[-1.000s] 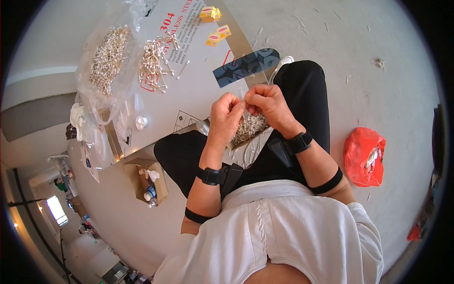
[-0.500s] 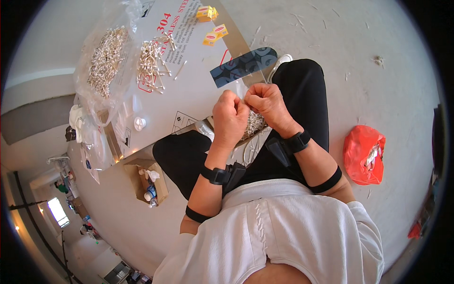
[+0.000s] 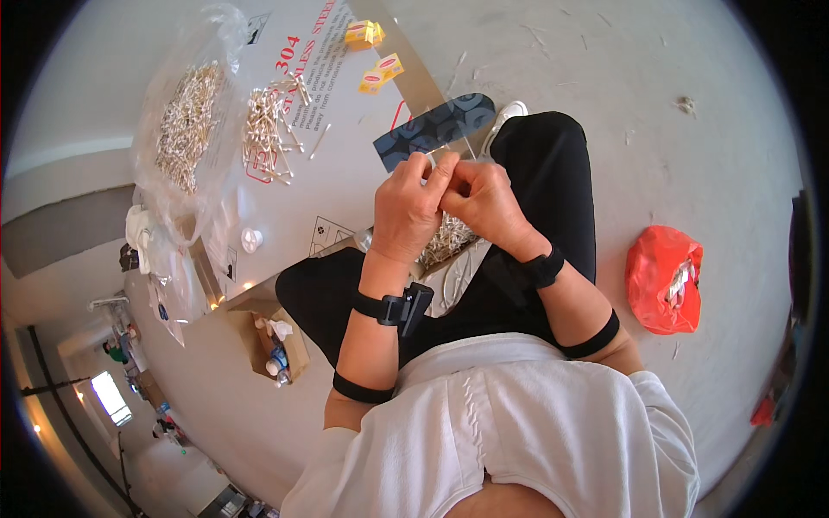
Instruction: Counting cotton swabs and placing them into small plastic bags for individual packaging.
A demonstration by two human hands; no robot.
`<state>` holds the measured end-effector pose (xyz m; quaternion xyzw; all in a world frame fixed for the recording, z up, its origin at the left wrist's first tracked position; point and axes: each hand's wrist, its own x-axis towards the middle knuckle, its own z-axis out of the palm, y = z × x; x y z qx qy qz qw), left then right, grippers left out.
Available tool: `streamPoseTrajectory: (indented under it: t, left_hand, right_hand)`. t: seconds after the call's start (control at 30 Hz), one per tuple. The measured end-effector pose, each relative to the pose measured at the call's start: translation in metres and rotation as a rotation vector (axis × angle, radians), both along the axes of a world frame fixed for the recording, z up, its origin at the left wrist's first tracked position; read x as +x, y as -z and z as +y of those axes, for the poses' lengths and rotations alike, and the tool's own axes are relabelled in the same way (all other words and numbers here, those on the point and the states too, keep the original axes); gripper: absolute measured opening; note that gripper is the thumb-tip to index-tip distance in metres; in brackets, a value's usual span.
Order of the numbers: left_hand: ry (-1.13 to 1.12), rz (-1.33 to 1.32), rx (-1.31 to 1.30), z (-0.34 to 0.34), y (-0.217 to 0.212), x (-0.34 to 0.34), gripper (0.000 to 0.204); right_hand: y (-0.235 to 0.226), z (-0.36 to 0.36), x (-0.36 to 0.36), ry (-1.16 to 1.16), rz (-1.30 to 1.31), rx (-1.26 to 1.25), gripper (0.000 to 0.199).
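Observation:
My left hand (image 3: 410,207) and my right hand (image 3: 490,203) are closed with their fingertips together, above my lap at the table's edge. A thin whitish piece (image 3: 440,149) shows at the left fingertips; its kind is too small to tell. What the right fingers pinch is hidden. Below both hands lies a heap of cotton swabs (image 3: 447,240) in an open container, partly covered by the hands. Just beyond them a dark patterned strip (image 3: 432,129) reaches over the table edge.
The table (image 3: 285,207) bears a clear bag of cotton swabs (image 3: 188,129), a loose swab pile (image 3: 263,125), small yellow boxes (image 3: 364,34) and a white cap-like piece (image 3: 251,240). A cardboard box (image 3: 294,341) and a red bag (image 3: 663,281) stand on the floor, where stray swabs lie.
Both hands have shifted slightly left, and the left hand has turned so its back shows more. A thin whitish piece now shows above the fingertips. More of the swab heap below is visible.

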<state>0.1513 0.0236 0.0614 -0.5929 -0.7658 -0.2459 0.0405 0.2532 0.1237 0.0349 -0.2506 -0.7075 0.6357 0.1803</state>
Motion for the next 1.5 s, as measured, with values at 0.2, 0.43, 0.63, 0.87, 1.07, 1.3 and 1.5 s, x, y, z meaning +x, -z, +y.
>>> streamPoseTrajectory:
  t: [0.2, 0.43, 0.63, 0.87, 1.07, 1.3, 1.5]
  left_hand:
    - [0.062, -0.427, 0.132, 0.021, 0.006, -0.012, 0.018]
    - [-0.200, -0.809, 0.183, 0.087, 0.031, -0.037, 0.007]
    - [-0.171, -0.766, 0.197, 0.150, 0.063, -0.069, 0.007]
    - [-0.121, -0.479, 0.035, 0.160, 0.085, -0.082, 0.010]
    - [-0.066, -0.574, -0.015, 0.152, 0.088, -0.075, 0.009]
    - [-0.025, -0.631, 0.041, 0.146, 0.084, -0.076, 0.008]
    - [0.032, -0.348, 0.148, 0.141, 0.081, -0.065, 0.008]
  right_hand:
    - [-0.009, 0.018, 0.006, 0.000, 0.036, 0.275, 0.014]
    - [0.017, 0.058, 0.000, 0.520, 0.140, -0.048, 0.009]
    - [0.049, 0.084, -0.013, 0.718, 0.139, -0.700, 0.011]
    - [0.079, 0.095, -0.034, 0.715, -0.023, -0.961, 0.016]
    - [0.081, 0.095, -0.034, 0.640, 0.062, -1.104, 0.013]
    - [0.074, 0.087, -0.032, 0.661, 0.196, -1.053, 0.008]
    - [0.070, 0.084, -0.030, 0.706, 0.255, -1.010, 0.004]
